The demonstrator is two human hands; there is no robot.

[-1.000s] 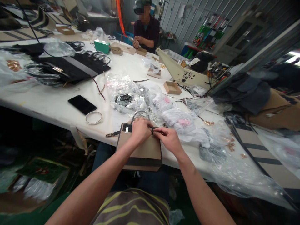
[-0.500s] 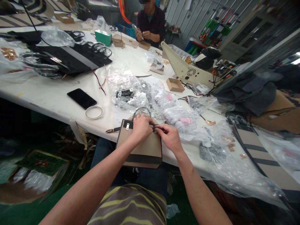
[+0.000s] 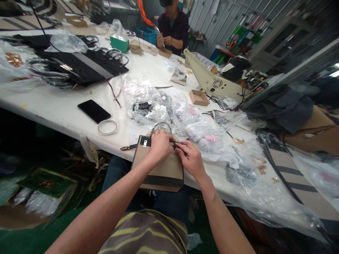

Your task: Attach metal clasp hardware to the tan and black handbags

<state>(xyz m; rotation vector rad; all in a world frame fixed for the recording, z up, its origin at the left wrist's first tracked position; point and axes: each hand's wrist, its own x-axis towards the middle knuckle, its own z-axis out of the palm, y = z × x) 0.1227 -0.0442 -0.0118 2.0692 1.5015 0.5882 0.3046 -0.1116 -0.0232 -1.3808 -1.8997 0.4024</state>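
Observation:
A beige handbag (image 3: 161, 173) with dark trim rests tilted on my lap against the table edge. A small metal plate (image 3: 145, 143) shows on its upper left corner. My left hand (image 3: 162, 144) lies closed over the bag's top edge, its fingertips partly hidden. Beside it, my right hand (image 3: 189, 155) pinches a thin dark strap (image 3: 177, 143) at the upper right of the bag. From the bag's left side sticks out a dark strap end with a metal buckle (image 3: 125, 148). Behind my left hand rises a plastic-wrapped handle (image 3: 161, 125).
Ahead lie clear plastic bags (image 3: 148, 102) with dark pieces inside. A phone (image 3: 94, 110) and a ring-shaped band (image 3: 107, 127) are at the left. Black bags (image 3: 87, 67), a cream machine (image 3: 212, 79) and a small cardboard box (image 3: 199, 97) stand farther off. A co-worker (image 3: 172, 31) sits across the table.
My right hand's fingers have curled in more at the strap, its wrist shifting slightly. My left hand keeps its place on the bag. The whole view has shifted a little.

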